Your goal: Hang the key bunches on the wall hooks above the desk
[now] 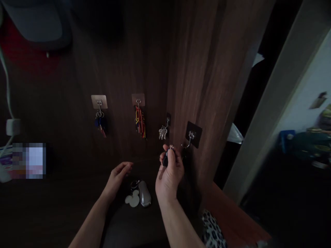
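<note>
My right hand point(169, 175) is closed around a dark car key fob point(165, 160), thumb on top, just left of and below the metal hook point(190, 135) on the side panel. A little metal shows at its fingertips; the rest of the fob is hidden by the fingers. Lower left, my left hand point(119, 176) hovers with its fingers together and thumb against them, nothing visible in it. Between my arms lies a silver-grey key fob point(144, 194) on a ring with a pale mouse-head-shaped tag point(133, 199).
Along the dark wood panel hang blue-topped keys point(100, 122), a bunch of red and yellow cords point(140, 122) and a small silver key bunch point(162, 132), each on an adhesive hook. A white cable point(6, 75) runs down at left. Leopard-print cloth point(212, 229) lies lower right.
</note>
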Motion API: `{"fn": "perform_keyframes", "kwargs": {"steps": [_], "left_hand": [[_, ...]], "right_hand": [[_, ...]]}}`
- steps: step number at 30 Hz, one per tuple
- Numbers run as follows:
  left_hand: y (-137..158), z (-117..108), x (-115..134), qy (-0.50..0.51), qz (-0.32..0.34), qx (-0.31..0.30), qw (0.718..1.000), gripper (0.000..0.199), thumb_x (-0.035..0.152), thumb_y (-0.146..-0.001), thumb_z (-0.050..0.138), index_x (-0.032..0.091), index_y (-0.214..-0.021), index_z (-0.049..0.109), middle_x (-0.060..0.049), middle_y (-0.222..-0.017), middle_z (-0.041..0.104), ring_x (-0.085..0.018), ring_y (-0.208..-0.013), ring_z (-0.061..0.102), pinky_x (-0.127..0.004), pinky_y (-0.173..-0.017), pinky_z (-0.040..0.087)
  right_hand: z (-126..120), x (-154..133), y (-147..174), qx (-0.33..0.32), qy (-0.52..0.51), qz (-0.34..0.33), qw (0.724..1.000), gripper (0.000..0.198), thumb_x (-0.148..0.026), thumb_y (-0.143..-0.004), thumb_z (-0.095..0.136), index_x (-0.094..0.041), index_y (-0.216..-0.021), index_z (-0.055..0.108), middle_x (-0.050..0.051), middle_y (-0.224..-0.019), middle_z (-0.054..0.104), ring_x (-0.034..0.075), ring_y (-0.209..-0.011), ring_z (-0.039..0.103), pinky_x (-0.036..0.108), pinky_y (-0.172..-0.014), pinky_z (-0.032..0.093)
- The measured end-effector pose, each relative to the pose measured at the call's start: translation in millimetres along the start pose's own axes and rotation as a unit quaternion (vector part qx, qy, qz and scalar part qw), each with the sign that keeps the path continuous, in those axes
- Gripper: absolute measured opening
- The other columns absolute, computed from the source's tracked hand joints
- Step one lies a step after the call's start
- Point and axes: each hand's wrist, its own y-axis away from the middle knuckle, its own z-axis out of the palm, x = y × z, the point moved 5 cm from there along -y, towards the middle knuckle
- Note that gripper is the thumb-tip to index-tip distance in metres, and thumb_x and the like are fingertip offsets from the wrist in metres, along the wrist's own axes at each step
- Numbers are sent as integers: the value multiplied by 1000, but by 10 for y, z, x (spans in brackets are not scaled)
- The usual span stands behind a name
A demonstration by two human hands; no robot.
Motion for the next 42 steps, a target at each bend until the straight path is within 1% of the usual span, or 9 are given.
{"fn": "perform_keyframes", "kwargs": {"steps": [3, 12, 16, 18, 23, 28, 31, 35, 42], "left_hand": [[22, 33, 35, -16, 4, -7, 1000, 41, 53, -64, 66, 18, -84, 69, -1, -71, 60, -14, -66, 53, -23, -61, 40], [29, 60, 32, -52, 10, -26, 998, 42, 54, -67, 61, 17, -86, 69, -2, -71, 59, -16, -70, 53, -25, -66, 42], [26, 77, 22, -62, 9, -37, 997, 43, 55, -66, 61, 18, -85, 69, -2, -69, 60, -16, -69, 53, -26, -65, 42], [25, 84, 21, -59, 11, -42, 997, 42, 55, -66, 62, 18, -84, 69, -2, -70, 60, -16, -69, 53, -26, -65, 41], [22, 98, 10, -50, 10, -50, 997, 39, 53, -65, 64, 18, -83, 70, -2, -68, 60, -15, -66, 53, -25, -63, 41], [14, 113, -11, -57, 8, -61, 996, 39, 52, -65, 65, 17, -83, 69, -2, -67, 60, -15, -65, 52, -25, -62, 40], [17, 116, -11, -66, 8, -66, 996, 38, 52, -66, 63, 18, -84, 69, -2, -69, 60, -15, -66, 52, -25, -63, 40], [23, 126, 4, -80, 8, -72, 994, 38, 51, -67, 62, 18, -84, 69, -2, -70, 60, -15, -68, 52, -25, -64, 40], [27, 133, 8, -87, 6, -83, 993, 35, 49, -69, 61, 18, -84, 68, -2, -72, 61, -16, -70, 52, -25, -65, 40]], "right_hand": [[43, -14, 34, 2, -28, 51, 998, 23, -35, -73, 65, -20, -90, 61, 1, -92, 68, 8, -63, 55, 23, -59, 45], [52, -174, -33, 24, -68, 50, 996, 21, -37, -75, 62, -21, -88, 60, -1, -93, 67, 8, -65, 55, 21, -57, 45], [32, -151, -6, 25, -88, 62, 994, 21, -40, -77, 59, -22, -87, 59, -2, -90, 65, 7, -63, 53, 21, -57, 44], [-1, -109, 16, 24, -68, 56, 996, 22, -42, -78, 57, -23, -89, 59, -1, -90, 65, 8, -63, 54, 23, -59, 44], [-59, -32, 48, 8, 33, -12, 999, 30, -42, -77, 58, -23, -100, 59, 2, -92, 62, 9, -63, 51, 25, -58, 41], [-121, 101, 35, 22, 75, -9, 997, 42, -38, -73, 64, -25, -111, 55, -2, -85, 56, 7, -59, 45, 22, -55, 38], [-199, 218, 9, 36, 81, 13, 996, 41, -36, -70, 67, -24, -108, 55, -5, -75, 49, 7, -57, 41, 22, -55, 36], [-295, 327, -53, 44, 83, 7, 996, 36, -35, -67, 70, -21, -97, 54, -7, -69, 43, 6, -54, 36, 21, -51, 33], [-390, 510, -116, 24, 150, 2, 988, 34, -38, -68, 68, -21, -92, 51, -6, -70, 46, 6, -55, 41, 21, -51, 34]]}}
